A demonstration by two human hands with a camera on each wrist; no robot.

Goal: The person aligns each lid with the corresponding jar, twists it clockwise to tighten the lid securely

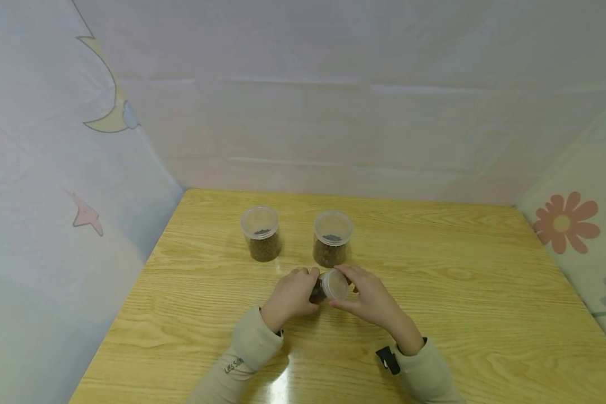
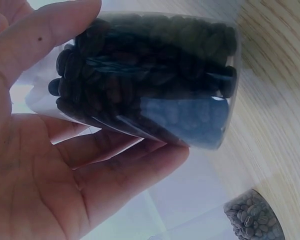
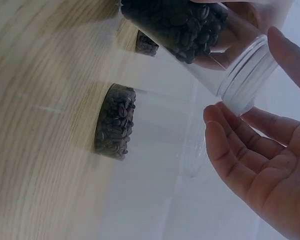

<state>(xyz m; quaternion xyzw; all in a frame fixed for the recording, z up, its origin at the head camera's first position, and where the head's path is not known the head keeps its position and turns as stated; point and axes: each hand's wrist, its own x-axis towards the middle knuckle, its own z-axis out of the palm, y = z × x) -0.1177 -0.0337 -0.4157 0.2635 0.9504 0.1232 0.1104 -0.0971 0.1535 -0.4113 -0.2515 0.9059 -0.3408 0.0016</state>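
A clear jar (image 1: 317, 291) of dark coffee beans is tilted above the table, its lidded end toward the right. My left hand (image 1: 294, 294) grips the jar's body, the thumb on one side and the fingers on the other. On the jar's end sits a translucent screw lid (image 3: 247, 75). Thumb and fingertips of my right hand (image 1: 372, 298) pinch this lid from opposite sides. In the left wrist view the beans (image 2: 155, 65) lie against the jar wall, and the lid is out of sight.
Two more lidded clear jars, a left jar (image 1: 264, 247) and a right jar (image 1: 329, 252), stand upright behind my hands, each partly filled with beans. They rest on a wood-grain table (image 1: 459, 269). Printed cloth walls (image 1: 303, 123) enclose its back and sides.
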